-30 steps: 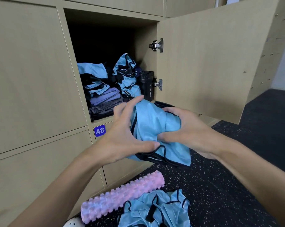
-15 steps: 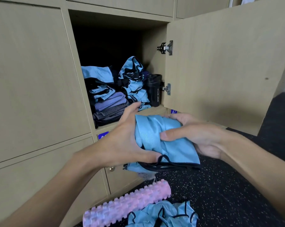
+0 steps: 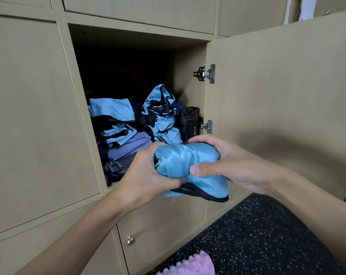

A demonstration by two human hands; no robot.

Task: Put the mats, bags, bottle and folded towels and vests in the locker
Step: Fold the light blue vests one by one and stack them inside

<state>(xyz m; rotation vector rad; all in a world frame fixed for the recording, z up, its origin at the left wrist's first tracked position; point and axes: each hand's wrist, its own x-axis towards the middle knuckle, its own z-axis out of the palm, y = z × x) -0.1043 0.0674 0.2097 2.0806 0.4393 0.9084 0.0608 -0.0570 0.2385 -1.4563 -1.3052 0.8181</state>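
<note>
**Item:** blue vest (image 3: 188,165), black-trimmed, satiny, bunched into a roll.

**Handling:** probably light, limp and slippery. It has no stiffness, so it would likely unroll if let go. Best held round the middle of the roll, with the loose hem tucked under.

**Location:** gripped between left hand (image 3: 146,175) and right hand (image 3: 235,163), just in front of the open locker (image 3: 188,76). The fingers (image 3: 203,138) curl round it and the thumbs press its near side.

**Beyond the fingers:** folded stack (image 3: 126,147), black bottle (image 3: 190,124).

**Change:** half a second earlier the vest was looser and lower. It is now rolled tighter and nearer the shelf.
</note>
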